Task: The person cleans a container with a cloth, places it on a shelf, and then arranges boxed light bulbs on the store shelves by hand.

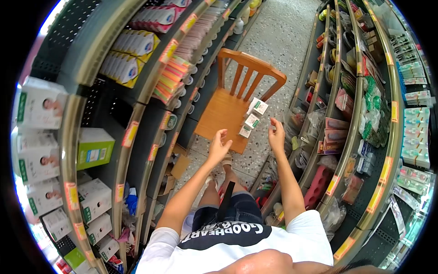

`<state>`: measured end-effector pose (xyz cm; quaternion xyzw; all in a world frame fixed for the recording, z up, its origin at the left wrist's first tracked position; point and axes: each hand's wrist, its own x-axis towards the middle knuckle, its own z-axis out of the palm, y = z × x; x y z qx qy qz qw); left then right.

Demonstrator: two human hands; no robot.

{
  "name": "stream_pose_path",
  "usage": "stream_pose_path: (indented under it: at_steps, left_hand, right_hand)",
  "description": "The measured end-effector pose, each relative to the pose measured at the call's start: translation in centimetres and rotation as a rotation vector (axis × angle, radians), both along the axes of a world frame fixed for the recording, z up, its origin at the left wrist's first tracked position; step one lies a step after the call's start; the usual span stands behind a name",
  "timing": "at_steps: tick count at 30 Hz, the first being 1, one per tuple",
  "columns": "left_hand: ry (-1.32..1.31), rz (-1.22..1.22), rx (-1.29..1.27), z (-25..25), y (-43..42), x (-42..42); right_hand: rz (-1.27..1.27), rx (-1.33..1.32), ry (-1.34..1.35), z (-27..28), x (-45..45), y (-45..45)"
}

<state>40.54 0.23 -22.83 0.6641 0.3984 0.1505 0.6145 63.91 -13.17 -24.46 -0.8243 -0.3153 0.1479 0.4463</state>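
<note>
A wooden chair [219,112] stands in the aisle in front of me. Along its right side sit several small white boxes with green labels, such as a box at the back [260,107], a middle box [252,121] and a front box [245,132]. My left hand [219,146] is over the seat's front edge, left of the boxes, fingers loosely bent and apart with nothing in them. To the right of the boxes, above the floor, my right hand [276,136] is held up empty, its fingers slightly curled. Neither hand touches a box.
Shelves run along both sides. On the left are white cartons [42,163], a green-and-white box [95,147] and yellow packs [130,57]. The right shelves hold bagged goods [372,102], a pink tray [318,185] and hanging blister packs [415,130]. Speckled floor [278,36] stretches behind the chair.
</note>
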Motion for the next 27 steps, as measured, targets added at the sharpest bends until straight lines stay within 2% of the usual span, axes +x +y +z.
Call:
stream_pose_path:
  at_steps: [7,10,15,20,23,27]
  left_hand:
    - [0.200,-0.173,0.080,-7.7,-0.8,8.0]
    - [0.205,-0.207,0.081,-10.4,-0.6,10.4]
    - [0.209,-0.119,0.025,-16.2,1.0,13.6]
    - [0.019,-0.250,-0.015,-14.9,3.9,16.6]
    - [-0.031,-0.356,-0.080,-15.5,4.7,18.0]
    - [-0.112,-0.226,-0.135,-15.4,5.5,17.8]
  right_hand:
    - [0.013,-0.156,-0.018,-9.5,4.6,0.1]
    - [0.036,-0.106,-0.119,-11.7,5.8,1.2]
    - [0.072,-0.108,0.103,-14.2,7.8,3.4]
    - [0.057,-0.008,0.363,-13.7,6.6,4.3]
    - [0.061,0.064,0.362,-14.1,6.6,5.3]
    - [0.088,0.113,0.285,-11.6,6.3,7.7]
